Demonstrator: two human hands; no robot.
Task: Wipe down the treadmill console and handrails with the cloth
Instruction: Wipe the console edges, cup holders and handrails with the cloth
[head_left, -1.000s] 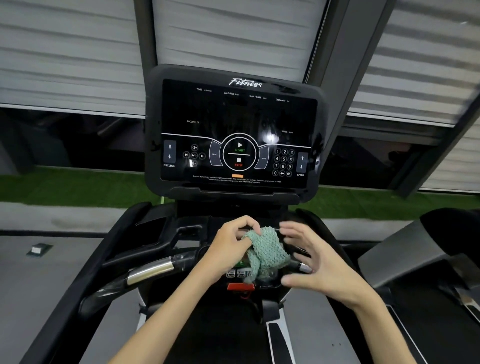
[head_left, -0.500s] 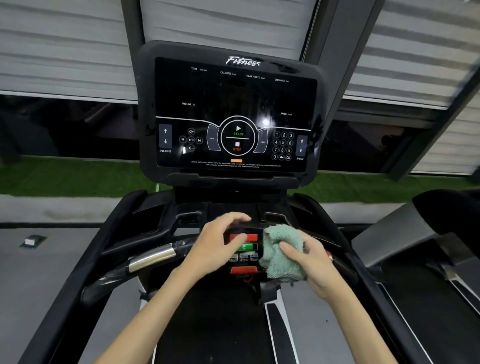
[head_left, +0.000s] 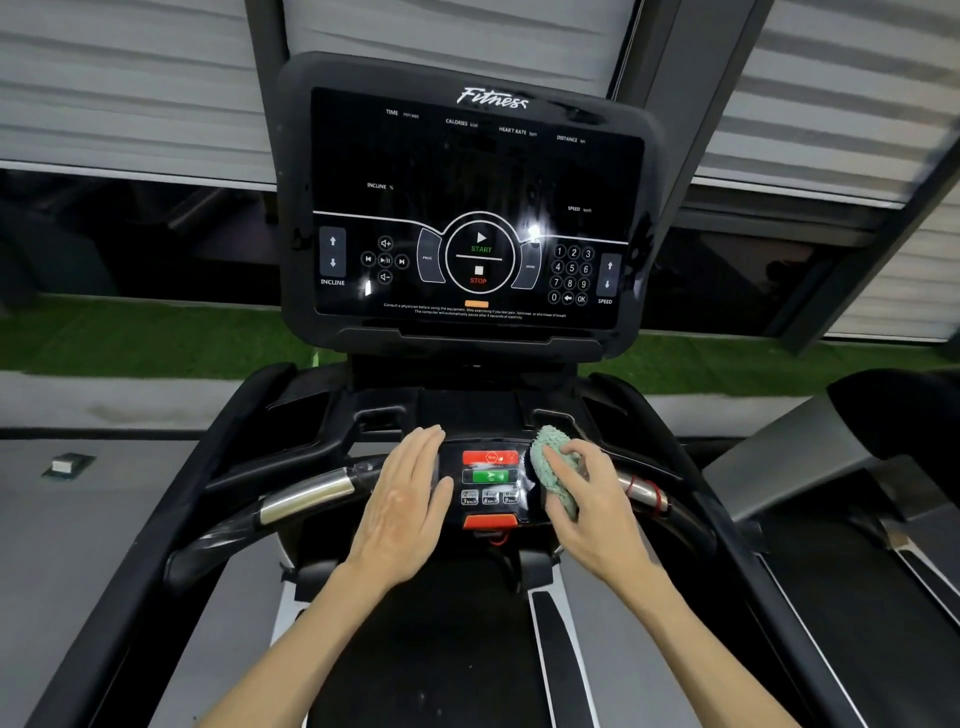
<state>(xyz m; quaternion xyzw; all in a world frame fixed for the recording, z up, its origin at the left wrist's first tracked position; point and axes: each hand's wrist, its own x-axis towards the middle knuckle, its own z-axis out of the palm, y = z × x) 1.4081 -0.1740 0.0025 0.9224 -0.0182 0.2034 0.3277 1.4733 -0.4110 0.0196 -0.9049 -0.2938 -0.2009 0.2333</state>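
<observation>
Cloth (head_left: 555, 467) bunched at right edge of button panel (head_left: 491, 480), long axis running away from me. Right hand (head_left: 592, 501) on top, fingers curled over it, pressing down. Left hand (head_left: 410, 493) flat, fingers straight, rests left of panel, holds nothing. I judge leftward sweep across panel next; console screen (head_left: 478, 208) above, out of contact.

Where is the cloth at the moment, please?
In the head view, the cloth sits right of centre, held under the right hand against the handlebar panel, beside the green button.
</observation>
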